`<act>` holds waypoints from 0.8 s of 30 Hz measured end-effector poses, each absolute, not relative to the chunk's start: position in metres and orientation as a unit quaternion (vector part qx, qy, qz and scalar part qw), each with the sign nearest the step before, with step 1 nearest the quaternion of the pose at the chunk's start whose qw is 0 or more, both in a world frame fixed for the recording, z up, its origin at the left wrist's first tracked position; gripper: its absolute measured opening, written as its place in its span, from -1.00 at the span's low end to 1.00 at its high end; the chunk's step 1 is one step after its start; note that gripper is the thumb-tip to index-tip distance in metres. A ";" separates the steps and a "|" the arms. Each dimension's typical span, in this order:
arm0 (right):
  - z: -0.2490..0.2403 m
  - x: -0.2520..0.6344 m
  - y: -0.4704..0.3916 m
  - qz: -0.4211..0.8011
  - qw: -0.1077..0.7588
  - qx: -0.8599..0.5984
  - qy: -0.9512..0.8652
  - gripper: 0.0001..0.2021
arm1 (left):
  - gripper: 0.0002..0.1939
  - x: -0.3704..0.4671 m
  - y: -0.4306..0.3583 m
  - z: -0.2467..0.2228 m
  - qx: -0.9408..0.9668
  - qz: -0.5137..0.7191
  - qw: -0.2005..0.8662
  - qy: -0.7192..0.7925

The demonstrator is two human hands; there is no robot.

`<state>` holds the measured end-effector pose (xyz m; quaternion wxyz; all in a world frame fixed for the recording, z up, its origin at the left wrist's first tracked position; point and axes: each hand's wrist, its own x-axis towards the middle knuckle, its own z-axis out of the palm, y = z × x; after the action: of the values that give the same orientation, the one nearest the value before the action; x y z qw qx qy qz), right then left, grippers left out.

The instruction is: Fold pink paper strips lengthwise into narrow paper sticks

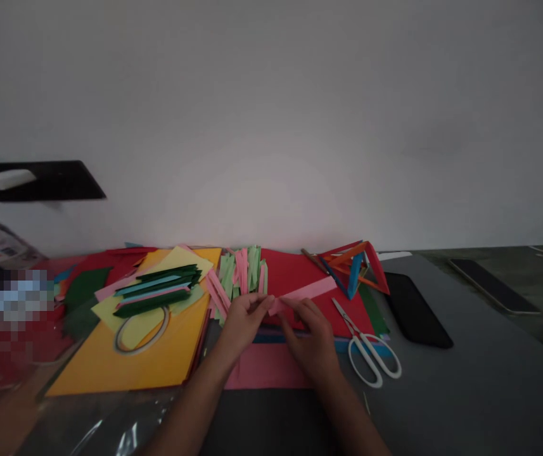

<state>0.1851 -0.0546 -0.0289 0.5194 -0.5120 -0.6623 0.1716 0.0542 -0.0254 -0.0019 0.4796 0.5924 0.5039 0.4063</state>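
A pink paper strip (312, 289) stretches up and to the right from between my hands, above red paper (287, 269). My left hand (248, 316) pinches its near end between thumb and fingers. My right hand (310, 326) grips the same strip just beside it, fingers bent. Below my hands lies a larger pink sheet (271, 367), partly covered by my wrists. White-handled scissors (365, 348) rest to the right of my right hand, blades pointing up and left. Folded green and pink strips (242, 272) are heaped beyond my left hand.
Yellow-orange paper (157, 373) on the left carries a tape roll (121, 342) and folded dark green strips (157, 303). A folded paper frame (357, 266) stands at the back right, near a black phone-shaped object (416, 310) and another dark phone-like slab (492, 285). A wall rises behind.
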 end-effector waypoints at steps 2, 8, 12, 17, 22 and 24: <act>-0.029 0.185 -0.055 0.149 0.505 -0.514 -0.678 -0.77 | -0.69 0.054 -0.025 -0.001 0.582 0.410 0.496 0.497; -0.028 0.186 -0.053 0.096 0.518 -0.528 -0.666 -0.91 | -0.71 0.056 -0.025 -0.002 0.579 0.398 0.532 0.473; -0.026 0.186 -0.052 0.111 0.518 -0.503 -0.683 -0.84 | -0.72 0.056 -0.026 -0.006 0.595 0.406 0.513 0.466; -0.027 0.186 -0.051 0.092 0.497 -0.524 -0.686 -0.85 | -0.71 0.056 -0.027 -0.004 0.583 0.404 0.535 0.458; -0.031 0.188 -0.050 0.085 0.495 -0.523 -0.689 -0.88 | -0.69 0.057 -0.026 -0.002 0.562 0.399 0.548 0.475; -0.031 0.189 -0.050 0.098 0.491 -0.522 -0.691 -0.90 | -0.67 0.057 -0.026 -0.002 0.558 0.394 0.554 0.476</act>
<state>0.1886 -0.0502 -0.0309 0.4908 -0.5216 -0.6909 0.0984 0.0567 -0.0263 -0.0019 0.5541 0.5580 0.4757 0.3941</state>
